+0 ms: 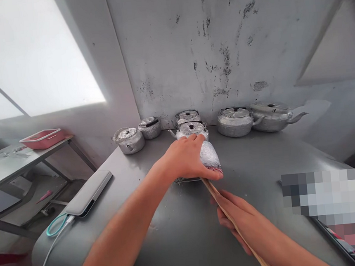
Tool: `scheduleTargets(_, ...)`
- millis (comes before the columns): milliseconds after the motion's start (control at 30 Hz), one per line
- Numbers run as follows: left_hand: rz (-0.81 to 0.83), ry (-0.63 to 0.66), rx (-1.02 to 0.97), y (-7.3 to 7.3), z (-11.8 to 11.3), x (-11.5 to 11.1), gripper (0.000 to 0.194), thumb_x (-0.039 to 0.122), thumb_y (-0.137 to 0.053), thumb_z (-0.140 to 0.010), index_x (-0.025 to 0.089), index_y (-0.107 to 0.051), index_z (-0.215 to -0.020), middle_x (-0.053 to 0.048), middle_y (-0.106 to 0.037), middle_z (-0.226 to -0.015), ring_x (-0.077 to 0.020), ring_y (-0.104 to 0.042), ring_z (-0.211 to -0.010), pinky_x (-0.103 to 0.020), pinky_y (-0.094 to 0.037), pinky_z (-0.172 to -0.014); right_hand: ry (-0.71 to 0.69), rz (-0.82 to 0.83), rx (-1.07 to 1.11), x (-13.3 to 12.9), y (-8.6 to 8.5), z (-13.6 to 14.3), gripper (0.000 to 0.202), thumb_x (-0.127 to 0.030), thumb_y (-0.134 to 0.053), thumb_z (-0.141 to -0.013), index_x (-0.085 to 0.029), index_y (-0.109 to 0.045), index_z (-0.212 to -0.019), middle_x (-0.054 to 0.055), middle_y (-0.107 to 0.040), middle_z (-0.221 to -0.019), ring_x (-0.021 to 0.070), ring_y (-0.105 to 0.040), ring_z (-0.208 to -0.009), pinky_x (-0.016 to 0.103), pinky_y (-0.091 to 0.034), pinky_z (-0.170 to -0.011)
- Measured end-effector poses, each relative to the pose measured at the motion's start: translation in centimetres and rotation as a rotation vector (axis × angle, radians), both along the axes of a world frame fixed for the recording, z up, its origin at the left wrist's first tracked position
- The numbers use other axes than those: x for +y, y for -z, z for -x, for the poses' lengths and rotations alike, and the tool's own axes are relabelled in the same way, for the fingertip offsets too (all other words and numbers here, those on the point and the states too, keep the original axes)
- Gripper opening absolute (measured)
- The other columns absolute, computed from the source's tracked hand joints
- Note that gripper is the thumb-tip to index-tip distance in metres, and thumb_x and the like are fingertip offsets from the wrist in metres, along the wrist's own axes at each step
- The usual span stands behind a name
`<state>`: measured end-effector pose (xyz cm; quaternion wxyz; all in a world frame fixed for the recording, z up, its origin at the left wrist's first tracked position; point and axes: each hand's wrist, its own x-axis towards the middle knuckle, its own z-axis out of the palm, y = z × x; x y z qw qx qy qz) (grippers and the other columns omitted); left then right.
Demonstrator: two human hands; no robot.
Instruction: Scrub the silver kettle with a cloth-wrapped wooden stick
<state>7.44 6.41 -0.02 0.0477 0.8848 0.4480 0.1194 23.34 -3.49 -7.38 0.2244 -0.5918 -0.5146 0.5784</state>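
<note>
My left hand [186, 159] is curled over a rounded, dimpled silver metal vessel [209, 154], thumb along its reddish rim. The palm and fingers cover much of it. In my right hand [239, 216] is a long, thin wooden stick [213, 190]. It slants up from the lower right, and its upper tip meets the underside of the vessel near my left thumb. A thin rim [191, 179] of something shows beneath my left hand, too hidden to name. Just behind stands a silver kettle [192, 128] with a black lid knob.
More silver kettles [235, 122] line the back of the grey table [180, 240] by the wall. A grey power bank [89, 193] with a cable lies at the left edge. Beyond it, a side table bears a pink basket [44, 139]. A blurred-out patch covers the right.
</note>
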Motion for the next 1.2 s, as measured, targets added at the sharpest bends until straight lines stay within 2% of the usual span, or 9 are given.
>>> scheduleTargets(100, -0.001, 0.003, -0.001, 0.0, 0.0, 0.0, 0.084, 0.076, -0.063, -0.065, 0.023, -0.049, -0.128, -0.008, -0.060, -0.127, -0.0329, -0.057, -0.112, -0.040, -0.048, -0.086, -0.010, 0.031, -0.018, 0.0, -0.1, 0.0, 0.032, -0.048, -0.027, -0.101, -0.023, -0.045, -0.090, -0.007, -0.034, -0.066, 0.0086, -0.029, -0.046, 0.019, -0.032, -0.037)
scheduleTargets(333, 0.006, -0.003, -0.006, 0.0, 0.1, 0.1, 0.084, 0.076, -0.063, -0.065, 0.024, -0.049, -0.129, -0.008, -0.060, -0.129, -0.0333, -0.057, -0.114, -0.040, -0.048, -0.088, -0.005, 0.043, -0.027, 0.1, -0.4, 0.2, 0.035, -0.051, -0.027, -0.101, -0.023, -0.046, -0.091, -0.007, -0.034, -0.066, 0.0079, -0.028, -0.045, 0.018, -0.031, -0.037)
scheduleTargets(467, 0.011, -0.010, -0.002, 0.1, 0.1, 0.1, 0.084, 0.076, -0.062, -0.065, 0.024, -0.049, -0.130, -0.008, -0.060, -0.129, -0.0333, -0.057, -0.115, -0.040, -0.048, -0.088, 0.006, 0.003, -0.029, 0.1, -0.1, 0.3, 0.036, -0.052, -0.028, -0.100, -0.023, -0.047, -0.093, -0.007, -0.034, -0.068, 0.0086, -0.030, -0.048, 0.018, -0.033, -0.038)
scheduleTargets(600, 0.002, -0.003, -0.006, 0.1, 0.0, 0.2, 0.086, 0.077, -0.062, -0.065, 0.023, -0.048, -0.130, -0.008, -0.060, -0.129, -0.0334, -0.057, -0.114, -0.041, -0.048, -0.087, -0.016, 0.041, -0.072, 0.4, 0.1, 0.0, 0.036, -0.049, -0.024, -0.101, -0.021, -0.047, -0.094, -0.008, -0.035, -0.065, 0.0072, -0.031, -0.042, 0.019, -0.032, -0.036)
scheduleTargets(733, -0.002, -0.006, -0.003, 0.0, 0.0, 0.1, 0.083, 0.077, -0.062, -0.065, 0.023, -0.050, -0.127, -0.008, -0.061, -0.125, -0.0329, -0.058, -0.111, -0.040, -0.049, -0.086, -0.026, 0.041, -0.056, 0.4, 0.2, -0.3, 0.039, -0.053, -0.028, -0.100, -0.020, -0.049, -0.097, -0.008, -0.035, -0.064, 0.0072, -0.032, -0.042, 0.018, -0.034, -0.035)
scheduleTargets(933, -0.027, -0.014, 0.018, 0.0, -0.3, -0.1, 0.081, 0.076, -0.062, -0.066, 0.023, -0.050, -0.126, -0.009, -0.062, -0.124, -0.0326, -0.060, -0.110, -0.040, -0.050, -0.085, -0.080, 0.045, -0.038, 0.6, 0.1, -0.3, 0.038, -0.051, -0.025, -0.101, -0.024, -0.047, -0.114, -0.008, -0.045, -0.064, 0.0078, -0.038, -0.038, 0.019, -0.039, -0.036)
scheduleTargets(1100, -0.082, -0.021, 0.041, 0.5, -1.1, -0.2, 0.084, 0.079, -0.062, -0.062, 0.021, -0.052, -0.122, -0.010, -0.063, -0.119, -0.0327, -0.062, -0.104, -0.040, -0.050, -0.080, -0.059, -0.079, -0.058, 0.0, 0.0, -0.5, 0.040, -0.059, -0.031, -0.098, -0.024, -0.051, -0.101, -0.007, -0.034, -0.066, 0.0092, -0.030, -0.049, 0.017, -0.034, -0.036)
scheduleTargets(1200, -0.091, -0.025, 0.040, 0.6, -1.1, -0.1, 0.086, 0.080, -0.061, -0.062, 0.020, -0.052, -0.124, -0.011, -0.063, -0.118, -0.0329, -0.062, -0.103, -0.041, -0.050, -0.079, -0.059, -0.080, -0.056, -0.4, 0.4, -0.5, 0.042, -0.061, -0.028, -0.098, -0.025, -0.050, -0.095, -0.006, -0.034, -0.068, 0.0085, -0.030, -0.049, 0.017, -0.032, -0.037)
